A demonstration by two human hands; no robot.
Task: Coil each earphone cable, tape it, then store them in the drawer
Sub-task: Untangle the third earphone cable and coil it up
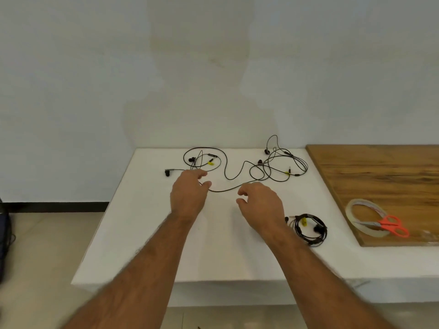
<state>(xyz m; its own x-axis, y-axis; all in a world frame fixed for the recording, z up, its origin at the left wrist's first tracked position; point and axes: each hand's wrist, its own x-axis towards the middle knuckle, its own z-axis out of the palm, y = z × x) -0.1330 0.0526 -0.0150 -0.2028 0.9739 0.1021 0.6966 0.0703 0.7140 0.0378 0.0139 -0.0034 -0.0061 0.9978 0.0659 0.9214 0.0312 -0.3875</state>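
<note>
Two black earphone sets lie uncoiled at the back of the white table (147,233): one at the left (202,160) and one at the right (280,165), their cables crossing in the middle. A third earphone set (310,230) lies coiled near my right wrist. My left hand (188,193) hovers over the left set's cable, thumb and fingers apart, the cable running just past its thumb tip. My right hand (261,203) is beside it, fingers curled apart, holding nothing. A clear tape roll (363,217) and orange scissors (389,225) rest on a wooden board (380,176).
The wooden board covers the table's right side. A white wall stands right behind the table. The table's left edge drops to a tiled floor, where a dark object (3,238) sits at the far left. No drawer shows in view.
</note>
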